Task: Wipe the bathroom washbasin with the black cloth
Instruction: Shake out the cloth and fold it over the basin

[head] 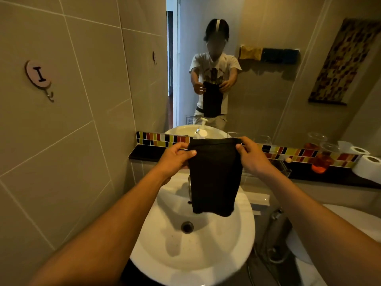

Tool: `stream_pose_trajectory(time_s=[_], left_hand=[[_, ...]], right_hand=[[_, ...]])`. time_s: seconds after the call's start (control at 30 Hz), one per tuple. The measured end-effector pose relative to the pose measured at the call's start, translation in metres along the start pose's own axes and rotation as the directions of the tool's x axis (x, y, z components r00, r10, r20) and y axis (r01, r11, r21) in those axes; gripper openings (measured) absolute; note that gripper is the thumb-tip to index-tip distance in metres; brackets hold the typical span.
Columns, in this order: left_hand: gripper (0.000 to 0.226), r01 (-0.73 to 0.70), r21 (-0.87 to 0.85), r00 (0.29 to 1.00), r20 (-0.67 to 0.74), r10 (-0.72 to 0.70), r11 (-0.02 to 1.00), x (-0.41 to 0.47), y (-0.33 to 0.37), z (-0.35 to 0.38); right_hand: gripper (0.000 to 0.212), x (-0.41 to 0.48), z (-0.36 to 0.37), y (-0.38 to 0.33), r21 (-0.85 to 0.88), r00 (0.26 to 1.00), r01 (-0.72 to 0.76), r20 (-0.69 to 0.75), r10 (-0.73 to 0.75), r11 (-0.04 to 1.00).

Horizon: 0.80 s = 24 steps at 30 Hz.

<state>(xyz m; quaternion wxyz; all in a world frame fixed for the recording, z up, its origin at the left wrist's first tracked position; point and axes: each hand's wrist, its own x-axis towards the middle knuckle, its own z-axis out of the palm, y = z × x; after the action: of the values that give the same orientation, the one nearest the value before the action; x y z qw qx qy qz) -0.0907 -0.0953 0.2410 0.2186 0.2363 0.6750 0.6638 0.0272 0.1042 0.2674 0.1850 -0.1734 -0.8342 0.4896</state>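
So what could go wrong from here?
The cloth hangs from both hands, the left hand and right hand, hiding the tap, so it may snag there as it drops into the basin. The soap pump stands just behind and could get knocked over.

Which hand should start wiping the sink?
Probably the right hand. Both hands pinch the hanging black cloth at its top corners, but the left hand is crowded by the tiled wall, while the right has open room over the white oval washbasin.
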Motion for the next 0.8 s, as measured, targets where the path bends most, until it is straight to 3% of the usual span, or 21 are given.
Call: stream_pose_trajectory(time_s=[0.07, 0.17, 0.27, 0.37, 0.47, 0.53, 0.6, 0.67, 0.8], left_hand=[[0.015, -0.032, 0.045, 0.999, 0.015, 0.031, 0.998, -0.001, 0.009, 0.004], [0.015, -0.071, 0.027, 0.997, -0.021, 0.071, 0.997, 0.001, 0.019, 0.009], [0.019, -0.07, 0.128, 0.993, -0.087, 0.082, 0.989, 0.005, 0.018, 0.013], [0.027, 0.011, 0.246, 0.991, -0.132, 0.023, 0.969, 0.006, 0.001, 0.018], [0.024, 0.075, 0.229, 0.987, -0.159, -0.039, 0.97, 0.006, -0.014, 0.018], [0.027, 0.134, 0.18, 0.98, -0.172, -0.103, 0.975, 0.008, -0.019, 0.017], [0.03, 0.187, 0.127, 0.971, -0.176, -0.164, 0.974, 0.011, -0.02, 0.016], [0.031, 0.213, 0.038, 0.962, -0.183, -0.203, 0.976, 0.011, -0.019, 0.014], [0.039, 0.266, -0.146, 0.933, -0.208, -0.292, 0.953, 0.002, -0.029, 0.008]], right_hand=[[0.027, 0.001, 0.002, 0.001, 0.052, 0.999, -0.027, -0.036, 0.029, 0.998], [0.027, 0.004, -0.001, -0.005, 0.26, 0.995, -0.059, -0.058, 0.076, 0.964], [0.034, -0.001, 0.001, 0.001, 0.353, 0.983, -0.172, 0.115, 0.14, 0.92], [0.065, -0.013, 0.016, 0.021, 0.376, 0.939, -0.307, 0.268, 0.214, 0.875], [0.093, -0.025, 0.035, 0.044, 0.518, 0.91, -0.4, 0.325, 0.259, 0.756], [0.101, -0.032, 0.049, 0.059, 0.578, 0.879, -0.467, 0.384, 0.282, 0.669], [0.093, -0.04, 0.063, 0.072, 0.571, 0.839, -0.527, 0.466, 0.28, 0.629], [0.077, -0.046, 0.076, 0.079, 0.517, 0.815, -0.539, 0.518, 0.258, 0.665], [0.047, -0.044, 0.081, 0.088, 0.573, 0.87, -0.476, 0.418, 0.261, 0.668]])
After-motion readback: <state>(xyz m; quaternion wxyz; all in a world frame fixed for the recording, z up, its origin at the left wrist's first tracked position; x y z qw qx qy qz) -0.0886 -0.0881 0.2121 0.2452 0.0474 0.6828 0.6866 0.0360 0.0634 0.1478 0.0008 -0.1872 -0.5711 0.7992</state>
